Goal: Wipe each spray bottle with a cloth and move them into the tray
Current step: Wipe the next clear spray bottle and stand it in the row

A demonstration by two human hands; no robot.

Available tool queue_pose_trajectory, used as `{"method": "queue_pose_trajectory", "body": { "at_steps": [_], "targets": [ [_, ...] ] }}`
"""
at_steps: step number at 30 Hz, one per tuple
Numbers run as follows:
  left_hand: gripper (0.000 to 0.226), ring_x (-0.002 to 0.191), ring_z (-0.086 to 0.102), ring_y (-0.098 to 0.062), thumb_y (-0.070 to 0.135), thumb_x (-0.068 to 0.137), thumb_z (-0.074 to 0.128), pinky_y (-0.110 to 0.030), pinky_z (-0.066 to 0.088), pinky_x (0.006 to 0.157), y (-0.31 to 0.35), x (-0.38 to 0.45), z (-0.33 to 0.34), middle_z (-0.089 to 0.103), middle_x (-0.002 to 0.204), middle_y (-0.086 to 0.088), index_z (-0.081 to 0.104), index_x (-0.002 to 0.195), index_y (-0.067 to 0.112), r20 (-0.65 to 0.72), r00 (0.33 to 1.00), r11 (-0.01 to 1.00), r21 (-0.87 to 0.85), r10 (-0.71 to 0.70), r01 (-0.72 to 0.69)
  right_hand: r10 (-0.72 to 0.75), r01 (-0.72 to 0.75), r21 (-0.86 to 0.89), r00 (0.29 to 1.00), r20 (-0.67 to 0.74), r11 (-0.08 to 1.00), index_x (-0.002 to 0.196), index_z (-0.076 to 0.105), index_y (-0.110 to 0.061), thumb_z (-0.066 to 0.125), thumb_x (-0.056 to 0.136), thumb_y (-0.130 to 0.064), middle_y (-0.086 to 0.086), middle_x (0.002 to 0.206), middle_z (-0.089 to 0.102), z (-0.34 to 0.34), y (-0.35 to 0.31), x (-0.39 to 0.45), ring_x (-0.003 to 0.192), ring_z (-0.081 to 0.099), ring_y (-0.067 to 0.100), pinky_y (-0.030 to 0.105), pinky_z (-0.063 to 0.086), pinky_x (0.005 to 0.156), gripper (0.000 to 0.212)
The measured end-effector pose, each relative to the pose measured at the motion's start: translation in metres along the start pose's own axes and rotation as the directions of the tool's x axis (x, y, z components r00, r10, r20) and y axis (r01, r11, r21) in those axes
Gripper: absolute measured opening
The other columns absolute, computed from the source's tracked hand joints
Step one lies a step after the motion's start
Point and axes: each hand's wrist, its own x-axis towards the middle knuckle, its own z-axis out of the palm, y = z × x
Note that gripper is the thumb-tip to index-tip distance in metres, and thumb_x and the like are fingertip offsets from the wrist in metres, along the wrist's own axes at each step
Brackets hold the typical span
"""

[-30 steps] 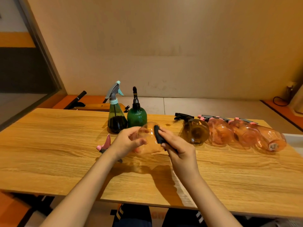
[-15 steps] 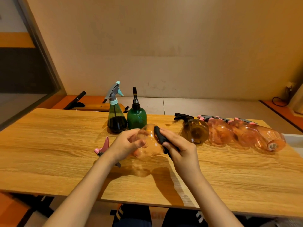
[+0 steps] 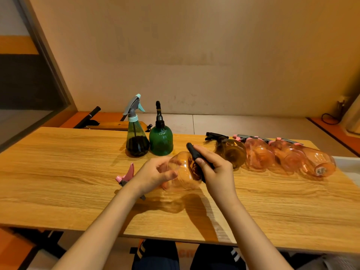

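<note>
My left hand [image 3: 155, 175] grips a clear pink spray bottle [image 3: 185, 172] held on its side above the table, its pink trigger head [image 3: 126, 174] sticking out to the left. My right hand [image 3: 216, 170] presses a dark cloth [image 3: 194, 154] against the bottle's upper right side. Two bottles stand upright behind: a grey-green one with a teal trigger [image 3: 136, 133] and a dark green one [image 3: 161, 139]. To the right lie an amber bottle [image 3: 231, 151] and three pink bottles [image 3: 259, 152] [image 3: 288, 156] [image 3: 319, 162] in a row.
The wooden table [image 3: 58, 172] spreads wide to the left and front. A white tray edge [image 3: 348, 166] shows at the far right beside the table. A black-handled tool [image 3: 89, 117] lies on the floor behind the table.
The cloth in my right hand has slid up and over the bottle's rounded side. The bottle has tipped slightly in my left hand, and its trigger head has shifted left.
</note>
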Motion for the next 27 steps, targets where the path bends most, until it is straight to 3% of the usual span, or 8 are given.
{"method": "queue_pose_trajectory", "body": {
  "at_steps": [7, 9, 11, 14, 18, 22, 24, 27],
  "targets": [
    [0.089, 0.056, 0.062, 0.0, 0.089, 0.042, 0.064, -0.016, 0.048, 0.049, -0.004, 0.008, -0.012, 0.07, 0.068, 0.002, 0.062, 0.1, 0.022, -0.099, 0.995, 1.0, -0.006, 0.023, -0.024, -0.241, 0.246, -0.096, 0.969, 0.058, 0.965, 0.122, 0.054, -0.017, 0.058, 0.079, -0.001, -0.01, 0.118, 0.057, 0.001, -0.005, -0.02, 0.117, 0.048, -0.009, 0.012, 0.037, 0.098, 0.046],
    [0.09, 0.056, 0.063, 0.0, 0.088, 0.041, 0.065, -0.017, 0.049, 0.049, -0.007, 0.006, -0.012, 0.071, 0.069, 0.002, 0.061, 0.1, 0.021, -0.087, 0.996, 1.0, -0.019, 0.011, -0.013, -0.181, 0.185, -0.1, 0.982, 0.047, 0.978, 0.119, 0.057, -0.019, 0.059, 0.08, 0.0, -0.013, 0.116, 0.058, -0.004, 0.005, -0.024, 0.116, 0.05, -0.006, 0.01, 0.038, 0.097, 0.044],
    [0.091, 0.061, 0.064, -0.002, 0.087, 0.042, 0.067, -0.019, 0.05, 0.049, -0.012, 0.005, -0.01, 0.071, 0.073, 0.005, 0.062, 0.103, 0.02, -0.053, 0.999, 1.0, -0.012, -0.004, 0.003, 0.015, -0.015, -0.019, 1.0, 0.007, 1.0, 0.113, 0.061, -0.024, 0.06, 0.083, 0.004, -0.015, 0.111, 0.06, -0.007, 0.014, -0.022, 0.112, 0.054, 0.001, 0.011, 0.039, 0.096, 0.041],
    [0.082, 0.085, 0.069, -0.012, 0.081, 0.045, 0.071, -0.028, 0.058, 0.063, -0.016, 0.007, -0.006, 0.072, 0.095, 0.004, 0.062, 0.109, 0.031, 0.022, 0.998, 0.994, 0.098, -0.057, 0.054, 0.238, -0.23, 0.129, 0.97, -0.051, 0.965, 0.11, 0.06, -0.027, 0.057, 0.086, 0.007, -0.01, 0.107, 0.064, -0.011, 0.02, -0.016, 0.109, 0.057, 0.006, 0.023, 0.044, 0.098, 0.042],
    [0.067, 0.107, 0.061, -0.011, 0.08, 0.049, 0.066, -0.036, 0.051, 0.093, -0.019, 0.013, -0.007, 0.064, 0.116, 0.009, 0.055, 0.107, 0.049, 0.136, 0.981, 0.946, 0.313, -0.136, 0.087, 0.269, -0.26, 0.14, 0.962, -0.048, 0.955, 0.112, 0.059, -0.026, 0.056, 0.087, 0.005, -0.009, 0.106, 0.064, -0.016, 0.021, -0.011, 0.11, 0.057, 0.008, 0.025, 0.044, 0.098, 0.041],
    [0.057, 0.114, 0.055, -0.008, 0.071, 0.054, 0.067, -0.029, 0.046, 0.099, -0.015, 0.019, -0.01, 0.057, 0.119, 0.016, 0.049, 0.105, 0.055, 0.194, 0.958, 0.909, 0.4, -0.213, 0.121, 0.305, -0.299, 0.142, 0.952, -0.023, 0.944, 0.108, 0.061, -0.028, 0.057, 0.086, 0.006, -0.014, 0.102, 0.063, -0.014, 0.025, -0.012, 0.107, 0.057, 0.006, 0.028, 0.045, 0.098, 0.041],
    [0.053, 0.112, 0.055, -0.012, 0.059, 0.064, 0.075, -0.031, 0.046, 0.098, -0.012, 0.023, -0.009, 0.058, 0.122, 0.01, 0.052, 0.111, 0.049, 0.223, 0.941, 0.871, 0.476, -0.254, 0.122, 0.312, -0.307, 0.136, 0.95, -0.016, 0.942, 0.109, 0.062, -0.024, 0.057, 0.085, 0.006, -0.014, 0.102, 0.064, -0.012, 0.027, -0.012, 0.106, 0.058, 0.006, 0.03, 0.046, 0.097, 0.039],
    [0.066, 0.122, 0.047, -0.011, 0.041, 0.077, 0.076, -0.028, 0.038, 0.102, -0.009, 0.025, -0.009, 0.051, 0.134, 0.007, 0.047, 0.135, 0.033, 0.278, 0.9, 0.785, 0.61, -0.337, 0.105, 0.32, -0.318, 0.113, 0.947, 0.002, 0.941, 0.112, 0.064, -0.017, 0.058, 0.085, 0.006, -0.011, 0.103, 0.065, -0.01, 0.029, -0.012, 0.107, 0.058, 0.008, 0.031, 0.045, 0.098, 0.035]
  ]
}}
